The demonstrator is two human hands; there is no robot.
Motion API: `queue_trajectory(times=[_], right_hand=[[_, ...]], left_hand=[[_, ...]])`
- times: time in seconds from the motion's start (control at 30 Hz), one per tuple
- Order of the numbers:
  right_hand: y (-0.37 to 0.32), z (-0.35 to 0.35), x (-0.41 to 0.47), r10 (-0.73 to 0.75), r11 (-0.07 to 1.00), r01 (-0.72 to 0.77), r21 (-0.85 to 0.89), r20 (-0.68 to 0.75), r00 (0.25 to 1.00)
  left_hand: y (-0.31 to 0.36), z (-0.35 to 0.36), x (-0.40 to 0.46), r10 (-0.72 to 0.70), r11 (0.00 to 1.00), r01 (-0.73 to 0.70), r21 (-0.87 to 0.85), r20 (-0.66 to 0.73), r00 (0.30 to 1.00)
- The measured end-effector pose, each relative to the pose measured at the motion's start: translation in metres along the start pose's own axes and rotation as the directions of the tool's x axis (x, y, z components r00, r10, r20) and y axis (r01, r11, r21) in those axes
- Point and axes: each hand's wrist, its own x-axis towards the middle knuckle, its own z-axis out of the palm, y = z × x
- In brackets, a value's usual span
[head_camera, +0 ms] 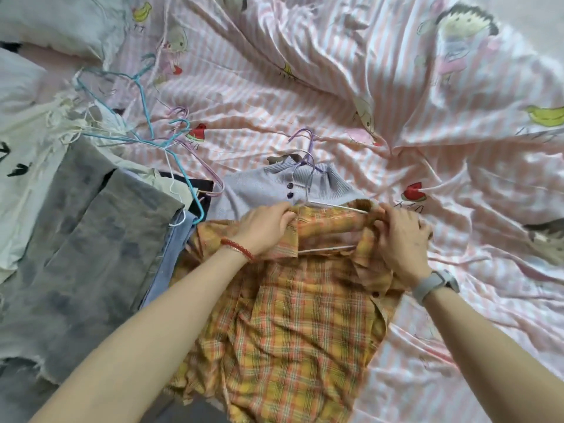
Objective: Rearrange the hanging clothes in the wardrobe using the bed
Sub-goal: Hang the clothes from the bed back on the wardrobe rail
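Both hands are bunched on the collar of the yellow plaid shirt [293, 306], left hand [265, 228] and right hand [399, 236], working it around a wire hanger [328, 206] at the near edge of the bed [427, 117]. Looks like the hanger step; next probably squaring the shoulders.

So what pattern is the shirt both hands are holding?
Yellow-and-orange plaid shirt, seen in the head view, the only one.
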Motion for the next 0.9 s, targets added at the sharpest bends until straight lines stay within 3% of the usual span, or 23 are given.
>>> queue_trajectory(times=[0.13, 0.27, 0.43, 0.67, 0.73, 0.83, 0.9], right_hand=[[-0.011, -0.007, -0.008, -0.164, 0.986, 0.162, 0.032, 0.035, 0.986], [-0.046, -0.014, -0.029, -0.248, 0.962, 0.247, 0.118, -0.008, 0.969], [-0.108, -0.027, -0.072, -0.422, 0.896, 0.427, 0.12, -0.069, 0.904], [-0.256, -0.022, -0.167, -0.599, 0.795, 0.602, 0.08, -0.058, 0.799], [-0.29, -0.024, -0.203, -0.713, 0.693, 0.714, 0.103, -0.048, 0.699], [-0.332, -0.03, -0.255, -0.875, 0.455, 0.859, 0.234, -0.058, 0.48], [-0.36, -0.036, -0.292, -0.94, 0.306, 0.923, 0.232, -0.08, 0.332]], left_hand=[[0.005, 0.006, -0.068, -0.086, 0.977, 0.075, -0.202, -0.044, 0.995], [0.002, 0.005, -0.123, -0.228, 0.856, 0.174, -0.487, -0.054, 0.972], [-0.03, -0.019, -0.202, -0.435, 0.828, 0.264, -0.494, -0.27, 0.859], [-0.088, -0.047, -0.357, -0.624, 0.767, 0.344, -0.542, -0.503, 0.598], [-0.097, -0.047, -0.414, -0.683, 0.726, 0.364, -0.583, -0.554, 0.476], [-0.105, -0.044, -0.504, -0.726, 0.669, 0.463, -0.582, -0.646, 0.237], [-0.103, -0.039, -0.563, -0.72, 0.632, 0.51, -0.584, -0.686, 0.106]])
